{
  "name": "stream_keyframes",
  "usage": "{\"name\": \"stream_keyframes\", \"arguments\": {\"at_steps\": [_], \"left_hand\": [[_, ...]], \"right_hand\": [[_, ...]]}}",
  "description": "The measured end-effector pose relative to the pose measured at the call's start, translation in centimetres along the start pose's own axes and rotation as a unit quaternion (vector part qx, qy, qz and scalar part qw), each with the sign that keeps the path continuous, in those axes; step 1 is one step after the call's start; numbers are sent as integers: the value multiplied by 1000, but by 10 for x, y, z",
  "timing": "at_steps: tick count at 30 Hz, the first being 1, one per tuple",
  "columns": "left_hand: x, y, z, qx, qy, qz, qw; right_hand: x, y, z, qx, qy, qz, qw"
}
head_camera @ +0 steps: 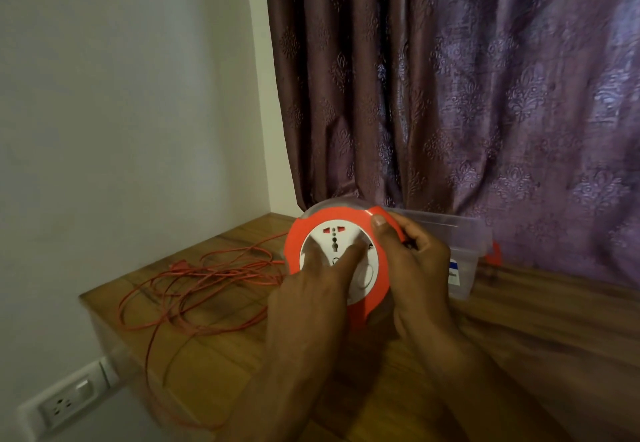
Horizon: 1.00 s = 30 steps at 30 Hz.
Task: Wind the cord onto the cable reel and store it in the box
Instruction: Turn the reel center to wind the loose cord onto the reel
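Both forearms reach in from the lower edge toward the cable reel (341,258), which is held tilted up off the wooden tabletop (214,365) with its white socket face toward the camera. Left of it, the orange cord (194,289) lies in loose, overlapping loops across the table, one strand drooping over the front edge near the wall socket (64,403); it looks thin, limp and likely to snag on itself, so it would best be fed in a little at a time rather than dragged as a bundle. Pressed on the white centre disc, the left hand (311,289) has its fingers laid fairly straight across the face, a pose that suits turning the hub. Judging by its size and plastic shell, the reel should be light and rigid, though its smooth rim could slip, so the orange outer ring is the sensible place to steady it. At that ring the right hand (408,258) grips the reel, thumb hooked over the top edge and fingers curled behind. Just behind and to the right stands the clear plastic box (460,251), in front of the purple curtain (485,95).
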<state>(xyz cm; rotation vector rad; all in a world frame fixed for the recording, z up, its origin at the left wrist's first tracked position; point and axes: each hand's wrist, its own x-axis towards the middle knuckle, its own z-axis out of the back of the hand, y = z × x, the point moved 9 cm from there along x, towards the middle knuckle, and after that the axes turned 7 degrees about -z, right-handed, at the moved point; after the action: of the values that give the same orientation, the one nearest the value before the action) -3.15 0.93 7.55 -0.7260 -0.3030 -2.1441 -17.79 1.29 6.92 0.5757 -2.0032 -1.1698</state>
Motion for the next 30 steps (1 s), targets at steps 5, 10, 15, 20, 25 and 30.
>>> {"name": "stream_keyframes", "arguments": {"at_steps": [5, 10, 15, 20, 25, 30], "left_hand": [[-1, -5, 10, 5, -17, -36, 999], [-3, -8, 19, -11, -35, -67, 997], [-8, -6, 24, -64, -67, -78, 993], [-23, 14, 47, -110, -160, -19, 981], [-22, 12, 33, -50, -101, -4, 994], [-12, 10, 19, -20, -48, 28, 998]], "right_hand": [[-1, -5, -2, 3, 7, -28, 1000], [-2, 0, -4, -2, 25, -21, 999], [-3, 0, -4, -8, 25, -21, 999], [-1, 6, -1, 11, 10, -12, 1000], [-5, 10, -3, 12, 18, 1, 1000], [-9, 10, -7, 12, 27, 4, 1000]]}}
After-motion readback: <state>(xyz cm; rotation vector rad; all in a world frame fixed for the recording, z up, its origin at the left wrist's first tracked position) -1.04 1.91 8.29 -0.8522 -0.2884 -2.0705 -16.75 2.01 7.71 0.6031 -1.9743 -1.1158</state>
